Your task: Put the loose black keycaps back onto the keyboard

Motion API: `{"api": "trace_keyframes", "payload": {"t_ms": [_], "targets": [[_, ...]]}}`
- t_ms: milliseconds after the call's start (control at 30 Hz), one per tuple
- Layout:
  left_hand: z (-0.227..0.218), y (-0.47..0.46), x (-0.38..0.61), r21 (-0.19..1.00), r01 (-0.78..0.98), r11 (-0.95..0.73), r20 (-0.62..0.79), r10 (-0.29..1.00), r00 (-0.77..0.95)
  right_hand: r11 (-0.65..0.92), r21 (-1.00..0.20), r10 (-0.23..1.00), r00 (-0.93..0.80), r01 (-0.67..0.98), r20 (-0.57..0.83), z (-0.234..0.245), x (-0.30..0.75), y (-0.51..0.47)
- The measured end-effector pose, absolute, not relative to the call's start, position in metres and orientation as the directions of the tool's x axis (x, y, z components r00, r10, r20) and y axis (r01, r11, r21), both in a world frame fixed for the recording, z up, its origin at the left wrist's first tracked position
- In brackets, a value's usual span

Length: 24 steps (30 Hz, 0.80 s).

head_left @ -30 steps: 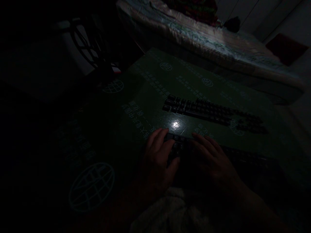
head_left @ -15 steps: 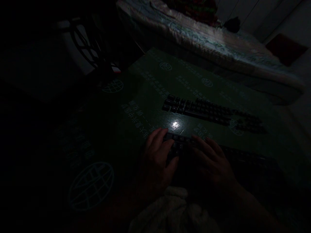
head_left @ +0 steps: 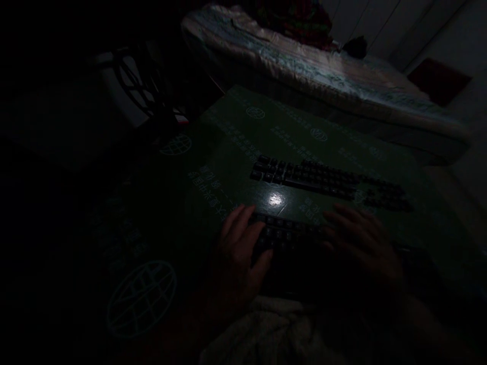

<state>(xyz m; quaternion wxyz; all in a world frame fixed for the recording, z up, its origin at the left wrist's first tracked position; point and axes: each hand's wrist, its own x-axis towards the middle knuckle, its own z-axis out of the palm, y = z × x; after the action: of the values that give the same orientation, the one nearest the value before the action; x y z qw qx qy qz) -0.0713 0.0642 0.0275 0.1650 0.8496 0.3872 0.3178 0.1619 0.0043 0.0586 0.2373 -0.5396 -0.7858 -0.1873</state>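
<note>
The view is very dark. My left hand lies over the left end of a black keyboard, its fingers stretched toward the far edge and the thumb apart over the keys. My right hand is over the keyboard's right part, fingers extended and slightly blurred; whether they touch the keys I cannot tell. Beyond the keyboard, black keycaps sit in rows in a keyboard's layout, with green showing through the gaps. The keyboard's near side is lost in shadow.
A green tabletop with pale globe prints and writing carries both. Behind it stands a bed or mattress with dark cloth on top. A dark openwork frame is at the left. Pale cloth lies close below my hands.
My right hand has shifted right along the keyboard, uncovering more of its middle keys. My left hand stays at the left end. The whole view has moved slightly.
</note>
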Motion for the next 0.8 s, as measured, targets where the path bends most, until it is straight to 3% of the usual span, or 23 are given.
{"api": "trace_keyframes", "payload": {"t_ms": [167,267,367,800], "targets": [[0.04,0.064,-0.071,0.442,0.57,-0.692,0.421,0.721,0.55,0.254,-0.072,0.795,-0.165,0.965,0.583,0.061,0.215,0.043],[0.042,0.068,-0.06,0.407,0.572,-0.712,0.414,0.702,0.579,0.213,-0.219,0.898,-0.103,0.952,0.428,0.059,0.236,0.074],[0.036,0.074,-0.048,0.394,0.578,-0.715,0.431,0.699,0.571,0.125,-0.272,0.955,-0.041,0.954,0.295,0.061,0.249,0.106],[0.019,0.079,-0.045,0.326,0.56,-0.762,0.486,0.643,0.592,0.07,0.006,0.997,-0.07,0.998,0.015,0.06,0.25,0.214]]}}
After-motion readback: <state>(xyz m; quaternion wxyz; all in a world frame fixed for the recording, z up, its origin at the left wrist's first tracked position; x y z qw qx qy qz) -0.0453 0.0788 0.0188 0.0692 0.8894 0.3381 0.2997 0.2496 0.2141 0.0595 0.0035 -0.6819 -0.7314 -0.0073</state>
